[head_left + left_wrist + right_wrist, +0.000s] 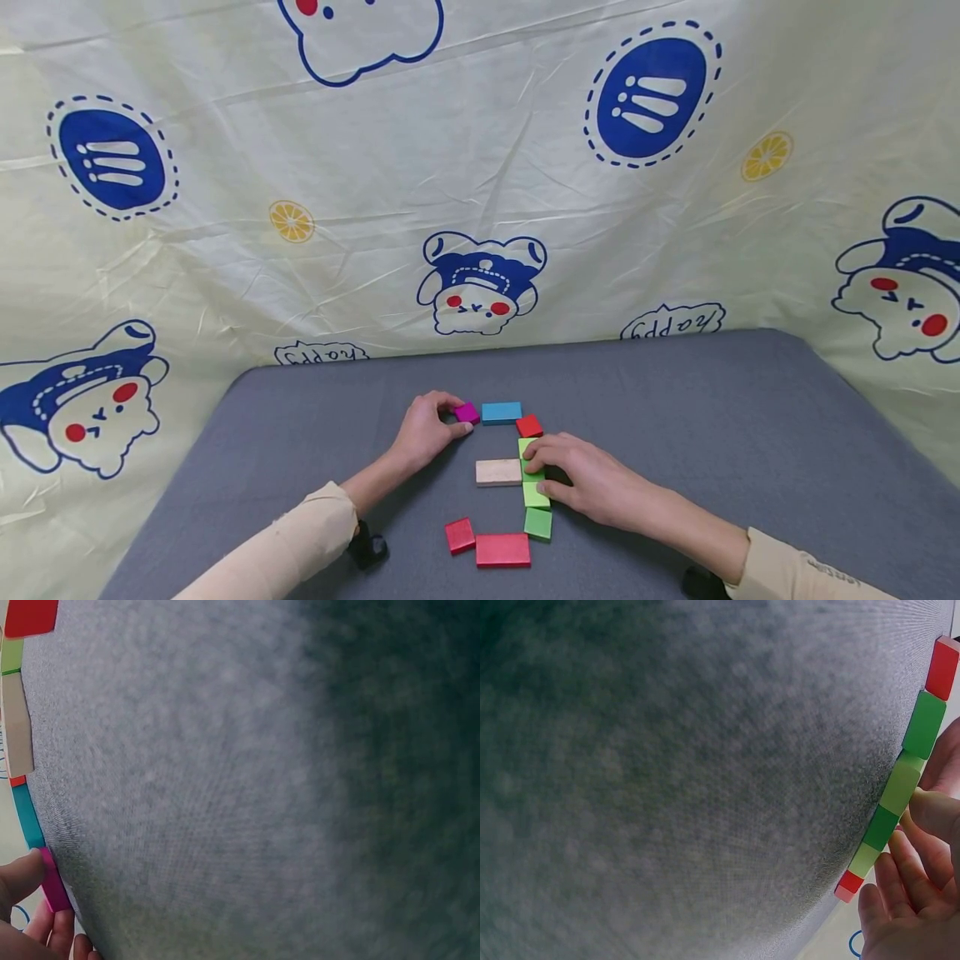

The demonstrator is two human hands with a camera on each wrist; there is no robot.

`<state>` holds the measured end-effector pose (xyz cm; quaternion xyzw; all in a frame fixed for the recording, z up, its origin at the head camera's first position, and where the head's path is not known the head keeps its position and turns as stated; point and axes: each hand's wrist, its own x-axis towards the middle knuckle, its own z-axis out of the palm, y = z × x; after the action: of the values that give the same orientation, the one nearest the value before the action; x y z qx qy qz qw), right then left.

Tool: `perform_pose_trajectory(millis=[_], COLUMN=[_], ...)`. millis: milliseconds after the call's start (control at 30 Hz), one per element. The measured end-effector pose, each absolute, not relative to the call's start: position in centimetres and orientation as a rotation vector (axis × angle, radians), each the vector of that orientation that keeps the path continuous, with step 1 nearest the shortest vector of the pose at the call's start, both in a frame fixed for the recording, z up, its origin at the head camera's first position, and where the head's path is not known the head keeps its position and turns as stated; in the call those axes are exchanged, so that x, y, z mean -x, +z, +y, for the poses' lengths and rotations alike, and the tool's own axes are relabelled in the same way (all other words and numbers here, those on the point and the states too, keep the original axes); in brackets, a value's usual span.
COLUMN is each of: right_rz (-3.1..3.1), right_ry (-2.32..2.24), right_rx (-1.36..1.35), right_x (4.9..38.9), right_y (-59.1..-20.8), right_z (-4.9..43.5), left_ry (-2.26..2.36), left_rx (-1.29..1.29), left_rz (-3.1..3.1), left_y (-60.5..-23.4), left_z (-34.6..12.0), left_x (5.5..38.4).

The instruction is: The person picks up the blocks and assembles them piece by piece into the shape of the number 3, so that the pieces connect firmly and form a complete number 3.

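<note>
My left hand (429,429) pinches a magenta block (467,413) between thumb and fingers, just left of a blue block (501,413). In the left wrist view, the thumb sits on one edge of the magenta block (55,881) and fingertips on another. My right hand (592,479) touches a column of light and dark green blocks, its thumb by the lower light green block (536,495). The right wrist view shows its fingers loosely extended beside the column. A small red block (529,426) tops the column; a green block (537,524) is at its lower end.
A plain wooden block (498,473) extends left from the column. Nearer me lie a long red block (502,551) and a tilted smaller red block (460,536). Everything lies on a grey cloth-covered table (660,400), with a printed curtain (360,275) behind.
</note>
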<state>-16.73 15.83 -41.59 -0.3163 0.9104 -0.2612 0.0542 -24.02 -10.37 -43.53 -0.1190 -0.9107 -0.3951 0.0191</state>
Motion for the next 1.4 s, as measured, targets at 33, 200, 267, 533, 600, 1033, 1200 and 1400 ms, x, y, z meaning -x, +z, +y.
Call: perform_pose_trajectory(millis=[33, 200, 267, 533, 600, 1033, 1200, 1400], right_rz=[2.766, 2.764, 2.766, 2.770, 2.769, 2.792, 2.794, 2.793], right_ry=[-0.793, -0.792, -0.791, -0.784, -0.782, -0.720, -0.705, -0.675], right_rx=[0.959, 0.954, 0.956, 0.964, 0.963, 0.978, 1.009, 1.031], right_x=[16.72, 16.69, 16.70, 16.79, 16.81, 16.91, 16.90, 16.94], right_y=[-41.59, -41.62, -41.63, -41.69, -41.71, -41.43, -41.30, -41.08], right_z=[15.82, 15.79, 15.79, 15.87, 15.88, 15.75, 15.70, 15.62], left_ry=[-1.226, -1.227, -1.226, -1.216, -1.214, -1.217, -1.215, -1.224], left_rx=[0.371, 0.362, 0.359, 0.362, 0.365, 0.373, 0.365, 0.364], left_rz=[-2.826, -2.824, -2.822, -2.820, -2.819, -2.816, -2.818, -2.815], left_y=[-43.57, -43.74, -43.77, -43.83, -43.83, -43.53, -43.59, -43.62], left_z=[-10.36, -10.34, -10.33, -10.27, -10.25, -10.11, -10.10, -10.12], left_x=[24.01, 23.96, 23.92, 23.85, 23.82, 23.84, 23.81, 23.74])
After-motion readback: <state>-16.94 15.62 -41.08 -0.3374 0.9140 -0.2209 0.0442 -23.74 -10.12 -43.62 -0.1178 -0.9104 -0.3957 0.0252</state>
